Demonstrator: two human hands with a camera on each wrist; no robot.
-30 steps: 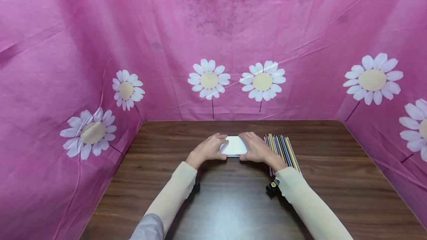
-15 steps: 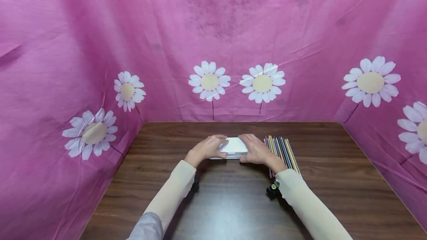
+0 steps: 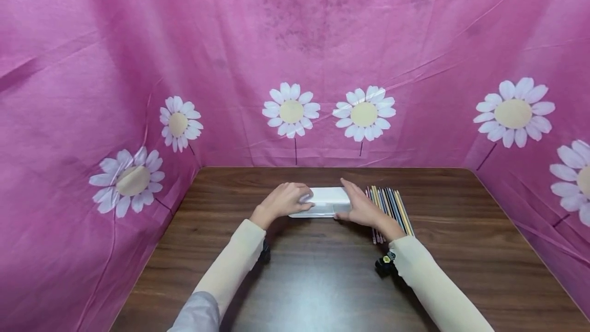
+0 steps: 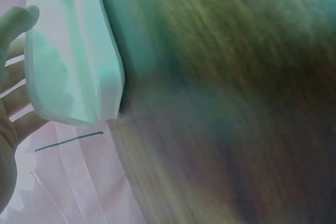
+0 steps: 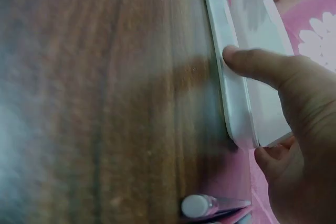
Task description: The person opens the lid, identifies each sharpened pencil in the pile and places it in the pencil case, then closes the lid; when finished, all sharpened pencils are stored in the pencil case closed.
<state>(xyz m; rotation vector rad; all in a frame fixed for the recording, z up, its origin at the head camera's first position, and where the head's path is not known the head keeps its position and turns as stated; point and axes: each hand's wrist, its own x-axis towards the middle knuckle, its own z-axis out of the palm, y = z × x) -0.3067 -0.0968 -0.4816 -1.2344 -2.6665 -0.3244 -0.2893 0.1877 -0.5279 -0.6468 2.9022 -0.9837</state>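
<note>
A white pencil case (image 3: 329, 196) lies between both hands near the table's far side. Its lid (image 4: 55, 72) stands tilted up from the base (image 5: 231, 90), with a gap along the front. My left hand (image 3: 285, 200) pinches the lid toward its left end, thumb on the near side and fingers behind, as the left wrist view shows. My right hand (image 3: 361, 210) grips the case's right end. Its thumb (image 5: 252, 64) presses the base's front edge, while the other fingers reach behind. What lies inside the case cannot be made out.
Several pencils (image 3: 395, 209) lie side by side just right of the case, partly under the right wrist. One pencil's end (image 5: 195, 206) shows close below the right hand. A pink cloth with daisies (image 3: 322, 40) hangs around the wooden table (image 3: 313, 275).
The lid has lifted at the front, so the base now shows beneath it. The hands have spread apart, the right one shifting right and the left one slightly left.
</note>
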